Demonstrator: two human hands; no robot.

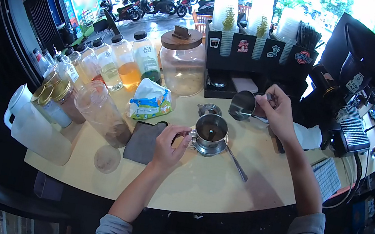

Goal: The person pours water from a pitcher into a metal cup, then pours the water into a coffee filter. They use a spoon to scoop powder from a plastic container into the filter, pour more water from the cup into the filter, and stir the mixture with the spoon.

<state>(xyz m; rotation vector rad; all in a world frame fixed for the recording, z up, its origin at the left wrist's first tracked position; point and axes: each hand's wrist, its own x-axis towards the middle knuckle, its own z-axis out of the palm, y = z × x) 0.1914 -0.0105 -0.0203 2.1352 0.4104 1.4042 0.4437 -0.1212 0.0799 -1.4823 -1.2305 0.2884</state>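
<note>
My left hand [173,145] pinches the handle of a cup [211,129] with dark liquid in it, standing on a metal saucer [210,149]. Raised to the right of the cup, my right hand [274,111] holds a small metal pitcher [242,105] by its handle, tilted. A spoon [238,164] rests against the saucer and points toward the front right. Just behind the cup sits a small round metal piece [209,110]. A grey cloth [143,143] lies left of my left hand.
Bottles [129,72], jars, a white jug [39,133] and a clear container [100,114] line the left. Behind are a wipes pack [151,103], a wooden-lidded jar [181,66] and a black cup holder [255,71]. A coffee machine [353,131] stands at right.
</note>
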